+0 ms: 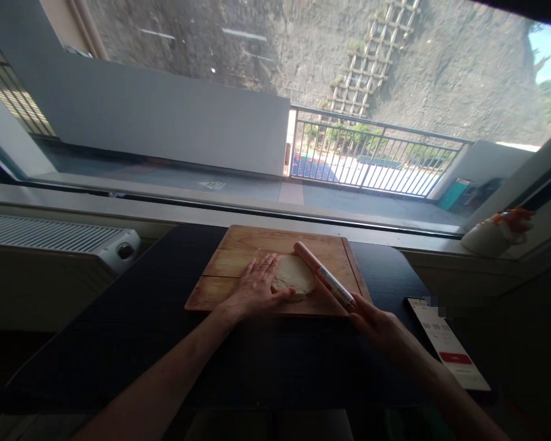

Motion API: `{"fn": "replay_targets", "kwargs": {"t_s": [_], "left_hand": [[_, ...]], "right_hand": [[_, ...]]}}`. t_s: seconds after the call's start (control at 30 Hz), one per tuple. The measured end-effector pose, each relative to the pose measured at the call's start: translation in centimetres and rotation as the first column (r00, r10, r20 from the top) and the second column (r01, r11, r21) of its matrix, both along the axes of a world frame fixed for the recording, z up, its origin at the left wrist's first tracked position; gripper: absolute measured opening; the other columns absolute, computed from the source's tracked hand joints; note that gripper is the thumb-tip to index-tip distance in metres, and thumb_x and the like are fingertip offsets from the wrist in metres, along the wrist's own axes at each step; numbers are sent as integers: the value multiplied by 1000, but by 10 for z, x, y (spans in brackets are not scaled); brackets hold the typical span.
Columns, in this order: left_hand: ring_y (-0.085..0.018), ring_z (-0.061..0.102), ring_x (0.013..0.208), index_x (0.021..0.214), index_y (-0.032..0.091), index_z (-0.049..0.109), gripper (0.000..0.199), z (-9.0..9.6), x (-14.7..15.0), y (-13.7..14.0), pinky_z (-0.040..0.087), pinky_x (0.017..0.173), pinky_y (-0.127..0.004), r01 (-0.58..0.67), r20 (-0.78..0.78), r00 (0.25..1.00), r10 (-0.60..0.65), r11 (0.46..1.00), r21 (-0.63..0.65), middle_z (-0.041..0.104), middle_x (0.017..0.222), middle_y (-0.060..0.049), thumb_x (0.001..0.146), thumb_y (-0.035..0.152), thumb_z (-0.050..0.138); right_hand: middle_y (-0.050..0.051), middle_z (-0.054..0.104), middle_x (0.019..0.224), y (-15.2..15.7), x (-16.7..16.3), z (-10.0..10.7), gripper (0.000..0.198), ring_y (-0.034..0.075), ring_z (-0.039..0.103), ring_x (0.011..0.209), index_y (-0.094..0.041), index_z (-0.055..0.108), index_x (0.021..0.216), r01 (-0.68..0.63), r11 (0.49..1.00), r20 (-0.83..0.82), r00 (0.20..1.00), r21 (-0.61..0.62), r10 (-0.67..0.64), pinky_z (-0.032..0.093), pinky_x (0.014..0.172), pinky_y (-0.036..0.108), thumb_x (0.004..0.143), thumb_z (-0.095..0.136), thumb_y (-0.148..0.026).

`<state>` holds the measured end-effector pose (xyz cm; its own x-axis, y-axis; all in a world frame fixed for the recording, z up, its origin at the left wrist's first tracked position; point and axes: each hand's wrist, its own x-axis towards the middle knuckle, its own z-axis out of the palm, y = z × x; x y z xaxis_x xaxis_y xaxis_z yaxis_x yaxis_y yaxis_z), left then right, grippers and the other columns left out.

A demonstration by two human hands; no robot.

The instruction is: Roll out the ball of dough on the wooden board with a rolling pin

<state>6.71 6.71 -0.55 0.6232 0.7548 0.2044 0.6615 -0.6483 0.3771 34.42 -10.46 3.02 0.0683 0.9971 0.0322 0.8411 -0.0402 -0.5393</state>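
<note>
A flattened round of pale dough [294, 277] lies on a wooden cutting board [220, 257]. My left hand [257, 283] rests on the dough's left side, fingers stretched out and thumb along its near edge. My right hand [370, 315] is closed around the near end of a rolling pin [324, 274], which has a printed wrap on its lower part. The pin slants away to the left, its far end beside the dough's upper right edge. Whether the pin touches the dough I cannot tell.
The board sits on a dark table [133, 306] against a window sill. A phone [447, 343] showing a running-time display lies at the right. A white radiator [59, 242] stands at the left, and a white pot [489, 236] sits on the sill at the right.
</note>
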Motion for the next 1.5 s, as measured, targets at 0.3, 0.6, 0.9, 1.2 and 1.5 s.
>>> {"fn": "replay_targets", "kwargs": {"t_s": [0.3,0.6,0.9,1.2,1.5], "left_hand": [[-20,39,129,132,9,41,57,70,-30,48,30,107,-36,-88,239,969,68,993,76,45,138,-12,93,45,21],[-23,40,129,130,18,48,45,22,-40,-7,22,110,-49,-29,-69,997,46,972,234,50,134,-8,93,38,30],[-26,38,130,132,17,45,49,36,-28,-7,20,109,-54,-161,-222,945,240,933,323,47,137,-9,94,39,25],[-23,44,125,135,22,42,45,23,-28,-58,32,105,-45,18,-198,979,52,942,336,46,138,-3,90,24,34],[-26,46,123,129,16,48,45,31,-21,-15,32,103,-50,-138,-199,959,203,945,296,51,133,-11,93,34,30]], "right_hand": [[2,67,88,62,-7,22,39,18,61,73,-29,53,123,-204,970,262,951,133,164,42,61,26,89,42,-45],[4,59,112,103,-43,21,33,20,49,105,-27,55,119,-307,929,337,914,208,227,34,93,36,88,46,-37],[6,57,120,206,-82,17,40,21,44,117,-24,59,109,-143,979,393,916,144,76,25,101,45,96,25,-40],[8,25,149,108,-54,-28,55,19,13,139,-14,31,141,-86,971,343,939,222,4,14,112,38,96,23,-43],[2,54,130,200,-98,25,48,18,36,129,-20,59,116,-160,968,341,936,191,87,24,106,38,98,18,-37]]}}
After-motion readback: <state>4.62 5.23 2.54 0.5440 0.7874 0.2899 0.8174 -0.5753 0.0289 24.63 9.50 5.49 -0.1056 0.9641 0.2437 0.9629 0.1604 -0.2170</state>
